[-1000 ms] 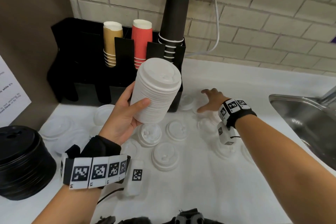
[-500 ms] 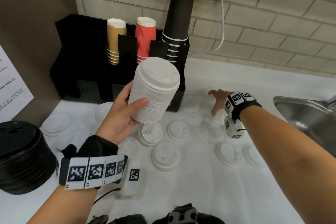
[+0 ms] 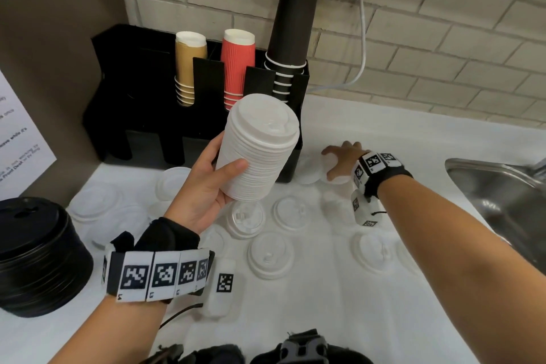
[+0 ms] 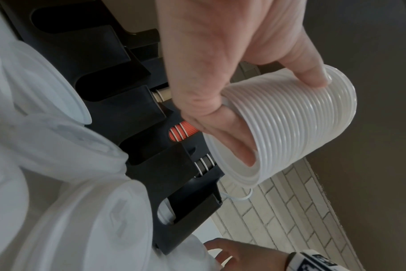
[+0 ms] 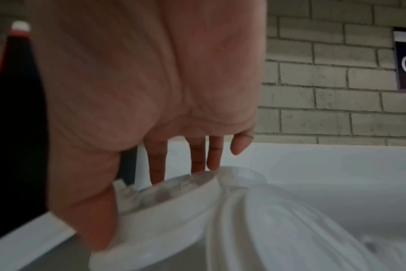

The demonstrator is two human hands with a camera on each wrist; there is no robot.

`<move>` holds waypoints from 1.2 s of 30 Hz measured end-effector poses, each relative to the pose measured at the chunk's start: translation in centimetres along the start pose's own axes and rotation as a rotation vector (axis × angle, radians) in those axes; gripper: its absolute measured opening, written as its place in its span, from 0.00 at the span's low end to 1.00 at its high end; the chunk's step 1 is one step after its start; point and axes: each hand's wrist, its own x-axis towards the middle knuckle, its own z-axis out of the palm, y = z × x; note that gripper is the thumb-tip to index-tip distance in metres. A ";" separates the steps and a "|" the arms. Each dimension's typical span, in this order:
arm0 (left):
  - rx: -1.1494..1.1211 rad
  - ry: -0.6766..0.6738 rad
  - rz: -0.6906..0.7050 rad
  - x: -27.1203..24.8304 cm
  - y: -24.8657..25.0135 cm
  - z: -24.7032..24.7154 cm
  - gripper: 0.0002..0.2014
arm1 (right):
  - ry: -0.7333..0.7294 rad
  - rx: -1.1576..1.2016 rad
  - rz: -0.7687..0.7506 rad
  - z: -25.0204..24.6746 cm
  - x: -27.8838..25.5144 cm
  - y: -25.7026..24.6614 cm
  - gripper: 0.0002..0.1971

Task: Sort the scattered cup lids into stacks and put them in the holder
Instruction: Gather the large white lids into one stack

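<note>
Left hand [image 3: 204, 195] grips one tall lid stack [image 3: 260, 148]; right hand [image 3: 342, 161] pinches one lid [image 3: 335, 177] (its far edge hidden); loose lids too washed-out to count.

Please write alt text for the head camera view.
The left hand holds a stack of white lids above the counter, while the right hand grips one lid near the black cup holder; more lids lie scattered.
</note>
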 end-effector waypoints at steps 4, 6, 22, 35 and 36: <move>-0.033 -0.004 -0.007 -0.1 -0.3 0.3 0.53 | 0.014 0.092 0.013 -2.2 -1.5 1.4 0.35; -0.037 -0.008 -0.014 -0.2 -0.5 0.5 0.53 | 0.046 0.171 0.016 -3.0 -2.7 2.0 0.34; 0.006 -0.019 -0.081 -0.7 -2.3 1.3 0.39 | 0.523 1.299 -0.695 -3.0 -16.2 -6.6 0.24; 0.048 -0.004 -0.056 -1.1 -2.3 1.0 0.32 | 0.536 1.070 -0.663 -3.2 -16.5 -7.1 0.18; 0.049 -0.006 -0.055 -1.1 -2.3 1.1 0.33 | 0.530 1.068 -0.666 -3.2 -16.4 -7.1 0.18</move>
